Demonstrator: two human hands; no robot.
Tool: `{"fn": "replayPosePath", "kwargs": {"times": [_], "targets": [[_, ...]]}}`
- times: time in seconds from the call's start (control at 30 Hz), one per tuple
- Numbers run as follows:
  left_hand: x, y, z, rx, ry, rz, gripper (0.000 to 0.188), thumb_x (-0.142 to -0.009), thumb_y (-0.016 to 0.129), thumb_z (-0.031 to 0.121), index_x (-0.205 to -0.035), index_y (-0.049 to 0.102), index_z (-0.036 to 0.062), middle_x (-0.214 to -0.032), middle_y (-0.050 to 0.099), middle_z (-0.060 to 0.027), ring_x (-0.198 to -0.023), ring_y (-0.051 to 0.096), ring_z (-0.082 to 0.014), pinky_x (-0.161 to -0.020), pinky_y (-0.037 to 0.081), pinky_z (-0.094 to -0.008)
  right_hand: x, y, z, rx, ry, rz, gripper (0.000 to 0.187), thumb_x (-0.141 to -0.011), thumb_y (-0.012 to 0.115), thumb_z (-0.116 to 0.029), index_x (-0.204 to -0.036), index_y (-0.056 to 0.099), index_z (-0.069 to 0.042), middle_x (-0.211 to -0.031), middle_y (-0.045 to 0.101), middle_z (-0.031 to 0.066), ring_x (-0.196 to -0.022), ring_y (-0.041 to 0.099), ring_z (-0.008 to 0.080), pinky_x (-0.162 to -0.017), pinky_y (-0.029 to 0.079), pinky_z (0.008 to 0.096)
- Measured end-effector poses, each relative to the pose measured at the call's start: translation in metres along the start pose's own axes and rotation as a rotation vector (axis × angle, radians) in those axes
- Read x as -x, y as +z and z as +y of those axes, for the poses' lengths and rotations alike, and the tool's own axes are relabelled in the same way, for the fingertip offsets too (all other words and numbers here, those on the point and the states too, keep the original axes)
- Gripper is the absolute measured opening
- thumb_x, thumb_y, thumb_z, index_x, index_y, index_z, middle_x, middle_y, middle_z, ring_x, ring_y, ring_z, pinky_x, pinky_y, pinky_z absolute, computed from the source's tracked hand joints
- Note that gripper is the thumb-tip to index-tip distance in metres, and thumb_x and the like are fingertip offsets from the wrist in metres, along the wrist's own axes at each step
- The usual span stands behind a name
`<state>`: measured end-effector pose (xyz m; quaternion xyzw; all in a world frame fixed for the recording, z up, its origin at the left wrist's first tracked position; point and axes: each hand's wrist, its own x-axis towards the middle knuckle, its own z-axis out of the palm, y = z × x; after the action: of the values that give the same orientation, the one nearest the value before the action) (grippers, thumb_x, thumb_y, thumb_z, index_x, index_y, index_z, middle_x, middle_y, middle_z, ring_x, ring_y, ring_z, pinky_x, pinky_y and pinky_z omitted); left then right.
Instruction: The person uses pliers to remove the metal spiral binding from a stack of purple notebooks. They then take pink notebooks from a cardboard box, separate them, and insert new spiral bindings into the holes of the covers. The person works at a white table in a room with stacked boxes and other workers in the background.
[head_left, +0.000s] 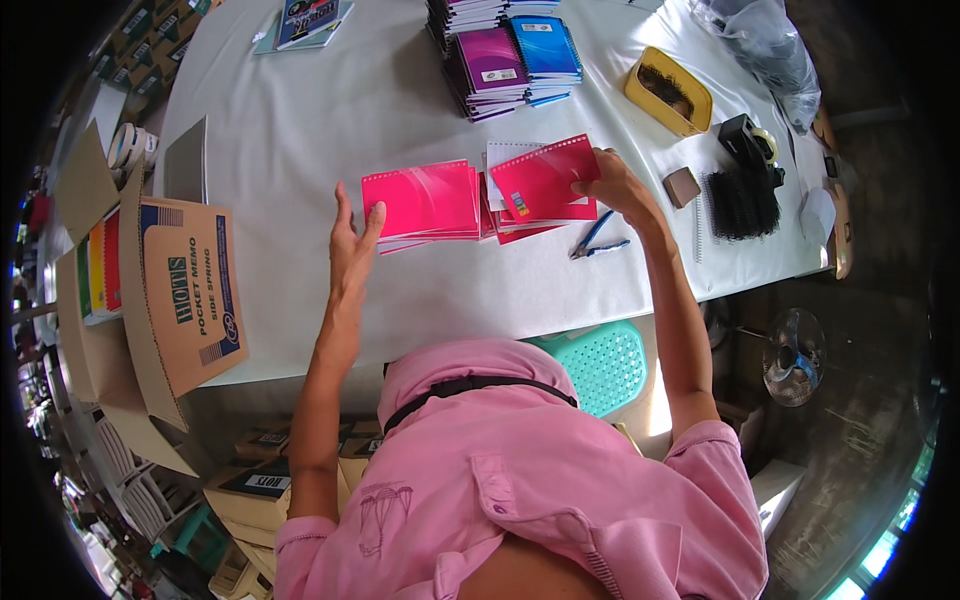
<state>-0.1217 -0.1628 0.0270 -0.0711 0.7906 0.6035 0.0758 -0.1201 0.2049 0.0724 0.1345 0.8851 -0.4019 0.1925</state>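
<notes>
Two stacks of pink-red pocket notebook covers and sheets lie side by side on the white-covered table, with small holes punched along their top edges. At the left stack (pixel 415 203), my left hand (pixel 353 245) has its thumb against the left edge and its fingers stretched apart. My right hand (pixel 612 188) pinches the right edge of a red notebook cover (pixel 548 178), which is tilted above the right stack. White sheets show beneath that cover. Blue-handled pliers (pixel 597 238) lie just below my right hand.
Bound purple notebooks (pixel 492 60) and blue notebooks (pixel 545 48) are piled at the back. To the right are a yellow tub (pixel 637 92) of dark bits, a brown block (pixel 682 187), black spiral coils (pixel 740 207) and a tape dispenser (pixel 745 143). An opened cardboard box (pixel 190 340) stands left.
</notes>
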Motion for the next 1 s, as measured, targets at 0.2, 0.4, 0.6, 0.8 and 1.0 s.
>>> {"fn": "replayPosePath", "kwargs": {"times": [0.2,0.4,0.6,0.8,1.0], "targets": [[0.009,0.032,-0.004,0.039,0.014,0.004,0.086,-0.092,0.064,0.039,-0.153,0.013,0.0028,-0.153,0.032,-0.0174,-0.138,0.036,-0.0264,-0.11,0.033,-0.0344,-0.001,0.042,0.01,0.163,-0.142,0.334,0.063,-0.075,0.069,-0.003,-0.132,0.044,0.01,-0.124,0.047,0.0338,-0.112,0.053,0.0448,-0.091,0.051,0.0421],[0.012,0.022,0.01,0.14,-0.018,-0.056,0.076,-0.094,0.063,0.032,-0.149,0.023,-0.0015,-0.153,0.032,-0.0169,-0.141,0.032,-0.0239,-0.112,0.031,-0.0329,0.018,0.084,0.033,-0.08,-0.28,0.502,0.072,-0.081,0.066,-0.003,-0.142,0.028,0.009,-0.14,0.031,0.0366,-0.13,0.035,0.049,-0.104,0.04,0.0476],[0.003,0.004,0.011,0.169,-0.001,-0.142,0.066,-0.094,0.063,0.028,-0.145,0.033,-0.0023,-0.156,0.027,-0.0158,-0.144,0.026,-0.0225,-0.113,0.029,-0.0318,0.041,0.092,-0.035,0.261,-0.505,0.663,0.054,-0.077,0.076,-0.013,-0.123,0.053,0.002,-0.136,0.041,0.0259,-0.121,0.041,0.0419,-0.094,0.04,0.0491],[0.003,0.009,0.007,0.111,-0.005,-0.094,0.066,-0.094,0.064,0.032,-0.145,0.036,-0.0002,-0.146,0.045,-0.0114,-0.131,0.043,-0.0167,-0.109,0.033,-0.0305,0.024,0.132,-0.082,0.164,-0.391,0.567,0.042,-0.069,0.083,-0.022,-0.097,0.063,0.003,-0.115,0.054,0.0166,-0.111,0.044,0.0363,-0.089,0.038,0.0475],[0.011,0.013,0.005,0.242,0.012,-0.064,0.065,-0.097,0.056,0.044,-0.146,0.038,0.0062,-0.144,0.048,-0.0104,-0.133,0.042,-0.0179,-0.111,0.031,-0.0306,0.008,0.115,-0.086,0.082,-0.151,0.363,0.051,-0.059,0.086,-0.015,-0.098,0.059,0.005,-0.118,0.051,0.0224,-0.112,0.044,0.0388,-0.091,0.041,0.0484]]}}
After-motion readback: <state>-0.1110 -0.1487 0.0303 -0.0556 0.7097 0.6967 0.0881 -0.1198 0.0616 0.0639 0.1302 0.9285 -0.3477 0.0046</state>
